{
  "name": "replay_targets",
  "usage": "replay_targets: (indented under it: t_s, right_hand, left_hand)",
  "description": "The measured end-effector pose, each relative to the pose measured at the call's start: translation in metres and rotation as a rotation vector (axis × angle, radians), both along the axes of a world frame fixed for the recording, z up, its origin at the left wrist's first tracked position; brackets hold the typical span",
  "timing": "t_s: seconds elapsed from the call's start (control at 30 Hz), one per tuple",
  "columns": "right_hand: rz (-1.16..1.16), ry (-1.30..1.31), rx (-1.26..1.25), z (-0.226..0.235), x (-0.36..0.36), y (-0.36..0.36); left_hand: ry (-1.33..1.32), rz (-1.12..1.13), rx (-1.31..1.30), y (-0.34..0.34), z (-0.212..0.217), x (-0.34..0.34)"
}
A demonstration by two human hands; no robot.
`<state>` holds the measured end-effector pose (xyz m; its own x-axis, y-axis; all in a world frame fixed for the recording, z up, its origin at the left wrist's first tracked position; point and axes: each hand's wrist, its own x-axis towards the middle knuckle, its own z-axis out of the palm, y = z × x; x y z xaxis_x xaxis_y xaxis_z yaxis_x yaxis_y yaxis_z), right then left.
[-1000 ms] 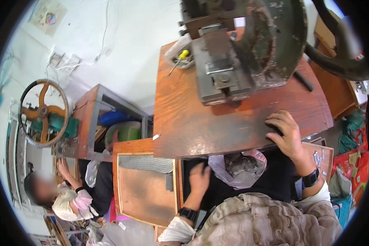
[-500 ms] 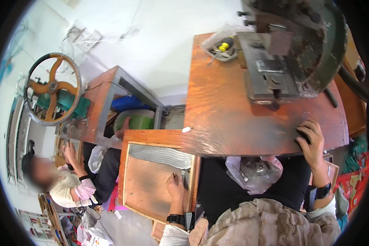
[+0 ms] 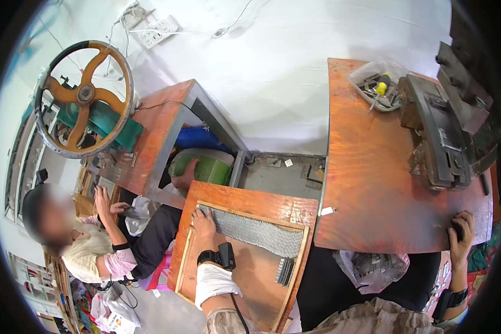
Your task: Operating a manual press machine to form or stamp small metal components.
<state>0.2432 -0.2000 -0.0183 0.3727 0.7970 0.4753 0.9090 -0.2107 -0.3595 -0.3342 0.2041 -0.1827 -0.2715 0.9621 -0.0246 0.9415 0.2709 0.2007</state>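
My left hand (image 3: pixel 204 224) rests at the far left corner of a shallow wooden tray (image 3: pixel 185 257). Its fingers lie spread against the left end of a long row of thin silver metal pieces (image 3: pixel 256 229). A short separate stack of similar pieces (image 3: pixel 284 271) sits by the tray's right side. On the front right edge of the orange-brown worktable (image 3: pixel 384 206) is my right hand (image 3: pixel 462 234), loosely curved, thumb apart from the fingers, with nothing visible in it. A dark metal press (image 3: pixel 442 145) stands beyond that hand.
A clear plastic tub (image 3: pixel 373 89) holds metal bits and a yellow-and-black screwdriver (image 3: pixel 383 84). A plastic bag of metal pieces (image 3: pixel 370 270) lies on my lap. At left, a co-worker (image 3: pixel 94 250) sits by a second table with a large handwheel (image 3: pixel 84 94).
My left hand has moved from the tray's right side to its far left corner, at the row's end. The view has swung left; my right hand stays at the table's edge.
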Motion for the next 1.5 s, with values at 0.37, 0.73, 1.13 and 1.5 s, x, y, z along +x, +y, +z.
replay_targets:
  t_s: [0.37, 0.73, 1.13, 1.5]
  right_hand:
    - [-0.027, -0.048, -0.03, -0.007, 0.004, -0.002]
    - [-0.039, -0.078, -0.031, -0.009, 0.009, -0.008]
    - [-0.061, -0.085, -0.044, -0.011, 0.01, -0.011]
    - [-0.059, -0.105, -0.039, -0.013, 0.011, -0.015]
  left_hand:
    - [-0.292, -0.064, 0.264, -0.013, -0.011, -0.059]
    - [-0.294, -0.114, 0.028, 0.005, 0.004, -0.071]
    - [-0.509, 0.038, 0.13, 0.009, 0.012, -0.07]
    - [-0.31, -0.09, 0.056, 0.01, 0.011, -0.076]
